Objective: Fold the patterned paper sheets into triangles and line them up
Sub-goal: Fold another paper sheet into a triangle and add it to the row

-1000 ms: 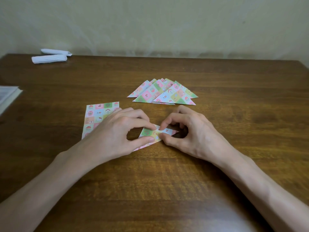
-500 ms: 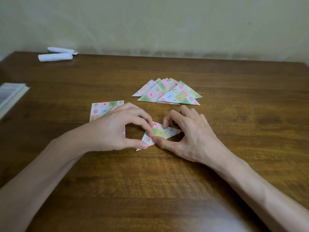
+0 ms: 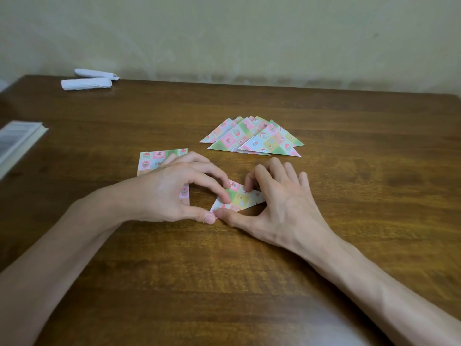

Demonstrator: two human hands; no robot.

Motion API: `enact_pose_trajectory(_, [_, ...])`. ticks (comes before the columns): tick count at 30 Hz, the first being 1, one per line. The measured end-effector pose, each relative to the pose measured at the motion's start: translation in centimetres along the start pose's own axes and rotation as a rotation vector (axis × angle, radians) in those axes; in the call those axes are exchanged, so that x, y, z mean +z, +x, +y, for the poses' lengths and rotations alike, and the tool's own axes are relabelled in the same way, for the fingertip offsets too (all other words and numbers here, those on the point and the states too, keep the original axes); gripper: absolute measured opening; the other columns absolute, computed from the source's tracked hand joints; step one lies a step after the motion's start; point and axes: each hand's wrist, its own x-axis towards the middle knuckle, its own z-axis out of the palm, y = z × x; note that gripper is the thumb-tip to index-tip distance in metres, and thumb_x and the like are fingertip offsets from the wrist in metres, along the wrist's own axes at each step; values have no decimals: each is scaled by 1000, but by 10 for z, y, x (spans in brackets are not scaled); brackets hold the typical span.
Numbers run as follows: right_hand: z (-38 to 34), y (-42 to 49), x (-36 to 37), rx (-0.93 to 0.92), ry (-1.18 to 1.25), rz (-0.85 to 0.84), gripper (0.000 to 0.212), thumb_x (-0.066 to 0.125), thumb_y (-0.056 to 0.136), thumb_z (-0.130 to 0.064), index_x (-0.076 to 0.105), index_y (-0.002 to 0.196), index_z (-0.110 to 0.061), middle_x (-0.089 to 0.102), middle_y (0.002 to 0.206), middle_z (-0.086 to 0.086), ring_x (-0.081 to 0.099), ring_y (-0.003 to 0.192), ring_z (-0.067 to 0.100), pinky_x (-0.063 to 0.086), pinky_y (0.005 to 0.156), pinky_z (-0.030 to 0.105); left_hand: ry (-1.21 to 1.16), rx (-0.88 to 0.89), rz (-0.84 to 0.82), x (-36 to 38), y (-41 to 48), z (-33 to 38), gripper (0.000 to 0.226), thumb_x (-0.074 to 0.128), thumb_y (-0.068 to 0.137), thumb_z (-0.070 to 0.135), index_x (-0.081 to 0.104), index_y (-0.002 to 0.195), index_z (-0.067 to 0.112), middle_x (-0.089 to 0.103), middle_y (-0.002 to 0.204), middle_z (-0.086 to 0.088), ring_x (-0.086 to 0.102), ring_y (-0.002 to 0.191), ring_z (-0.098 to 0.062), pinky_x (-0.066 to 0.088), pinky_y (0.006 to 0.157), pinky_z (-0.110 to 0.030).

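A small patterned paper [image 3: 239,199], folded into a triangle, lies on the wooden table [image 3: 224,283] between my hands. My left hand [image 3: 172,191] pinches its left corner with thumb and curled index finger. My right hand [image 3: 282,206] pinches it from the right, thumb at the lower edge and index fingertip on top. Behind them, several folded patterned triangles [image 3: 252,138] lie overlapping in a fan. A flat stack of unfolded patterned sheets [image 3: 154,158] lies partly under my left hand.
Two white rolled papers [image 3: 87,79] lie at the far left by the wall. A book or pad [image 3: 17,139] sits at the table's left edge. Bare wood stretches to the right and in front of my forearms.
My hands have shifted slightly on the paper and the triangle has turned a little. The camera view has drifted, so everything sits further right in the frame.
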Motion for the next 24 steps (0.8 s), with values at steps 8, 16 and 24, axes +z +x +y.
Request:
enact_pose_trajectory(8, [2,6,-3,38,91,-85,66,47,57,-95,51,92,-39,42,101,-18,40,97,9,30,88,34,-52,4,80,5,3,1,25,75,81,57,74,105,50,56,131,32,36,139,-2,23,120,-39])
enact_pose_trajectory(16, [9,9,-16,26,245,-164,43,69,69,-73,59,96,-41,48,103,-19,44,100,4,30,91,32,-20,1,130,9,4,5,23,75,80,61,75,101,51,58,126,33,39,136,-1,26,118,-40])
enact_pose_trajectory(24, [25,13,-19,-8,405,-191,23,80,86,-41,68,106,-45,57,99,-16,52,93,4,43,99,43,39,1,128,10,7,6,31,69,75,71,72,101,54,55,126,33,38,135,0,24,119,-48])
